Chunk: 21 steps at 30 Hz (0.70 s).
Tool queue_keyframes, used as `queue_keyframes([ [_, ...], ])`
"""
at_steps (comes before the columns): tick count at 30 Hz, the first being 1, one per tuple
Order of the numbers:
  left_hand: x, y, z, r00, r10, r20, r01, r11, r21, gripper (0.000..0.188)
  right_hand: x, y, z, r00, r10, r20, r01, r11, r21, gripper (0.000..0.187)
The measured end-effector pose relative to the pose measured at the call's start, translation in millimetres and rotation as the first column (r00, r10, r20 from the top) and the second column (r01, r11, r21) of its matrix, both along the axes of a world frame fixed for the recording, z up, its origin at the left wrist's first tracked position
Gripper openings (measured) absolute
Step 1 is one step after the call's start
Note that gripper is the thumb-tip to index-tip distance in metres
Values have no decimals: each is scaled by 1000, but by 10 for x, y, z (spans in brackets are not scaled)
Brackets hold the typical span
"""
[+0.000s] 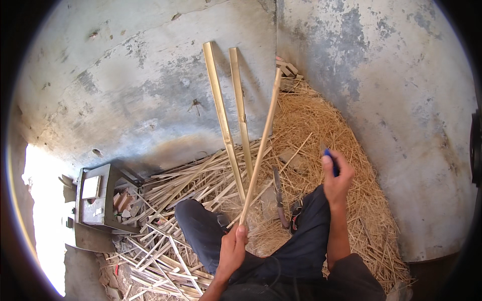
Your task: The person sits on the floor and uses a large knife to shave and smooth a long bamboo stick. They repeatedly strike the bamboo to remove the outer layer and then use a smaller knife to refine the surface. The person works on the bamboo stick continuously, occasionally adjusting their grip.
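My left hand point(233, 248) is closed around the lower end of a long bamboo strip point(262, 145), which slants up and away over my lap. Off to the right, my right hand point(339, 180) is raised and wrapped round a small blue-handled knife point(329, 159). Its thin blade points up and is hard to make out; it stays apart from the strip. Two more split bamboo pieces point(221, 105) lean against the wall ahead. A long dark knife point(278, 196) lies on the ground between my legs, its handle toward me.
Loose bamboo strips point(186, 185) are heaped to the left and ahead. Fine shavings point(321, 115) cover the ground on the right. A grey wooden stool-like box point(105, 200) lies at the far left. Worn walls point(135, 65) meet in the corner ahead, with some bricks point(288, 70) there.
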<state>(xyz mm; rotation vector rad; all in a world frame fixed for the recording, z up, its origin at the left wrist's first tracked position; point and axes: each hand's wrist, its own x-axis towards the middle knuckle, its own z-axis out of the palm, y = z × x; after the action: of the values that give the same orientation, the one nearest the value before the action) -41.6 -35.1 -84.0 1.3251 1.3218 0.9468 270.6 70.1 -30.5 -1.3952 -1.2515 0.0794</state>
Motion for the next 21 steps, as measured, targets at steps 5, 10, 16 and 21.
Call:
queue_keyframes([
  [5, 6, 196, 272, 997, -63, 52, 62, 998, 27, 49, -492, -202, -155, 934, 336, 123, -334, 942, -39, 34],
  [10, 63, 262, 342, 991, -120, 61, 115, 990, 86, 51, -773, -348, -253, 833, 481, 272, -494, 869, -27, 32],
  [16, 181, 308, 391, 991, -122, 57, 115, 986, 119, 48, -827, -411, -200, 788, 478, 387, -505, 863, -38, 32],
  [21, 223, 290, 577, 977, -127, 173, 126, 992, 17, 46, -787, -384, -241, 815, 471, 338, -489, 872, -37, 32],
])
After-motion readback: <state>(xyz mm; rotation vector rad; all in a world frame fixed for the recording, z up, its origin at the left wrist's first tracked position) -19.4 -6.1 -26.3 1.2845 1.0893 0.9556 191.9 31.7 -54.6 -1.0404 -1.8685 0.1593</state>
